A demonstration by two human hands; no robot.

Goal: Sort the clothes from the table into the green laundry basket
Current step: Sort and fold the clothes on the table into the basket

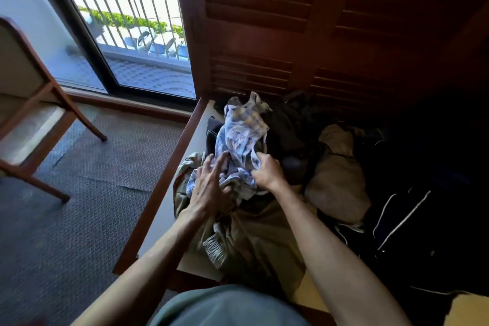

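A heap of clothes covers the table (169,167). On top lies a crumpled blue-and-white plaid garment (240,130). My right hand (266,171) grips its lower right part with curled fingers. My left hand (209,188) lies on its lower left part with fingers spread and nearly straight. Under them is an olive-khaki garment (254,233). To the right sit a beige piece (336,180) and a dark jacket with white piping (412,219). Black clothes (291,124) lie behind. No green laundry basket is in view.
The table has a wooden rim and stands against dark louvred wooden doors (277,21). A wooden chair (29,103) stands on the grey carpet (92,193) at the left. Behind it is a glass balcony door (127,34).
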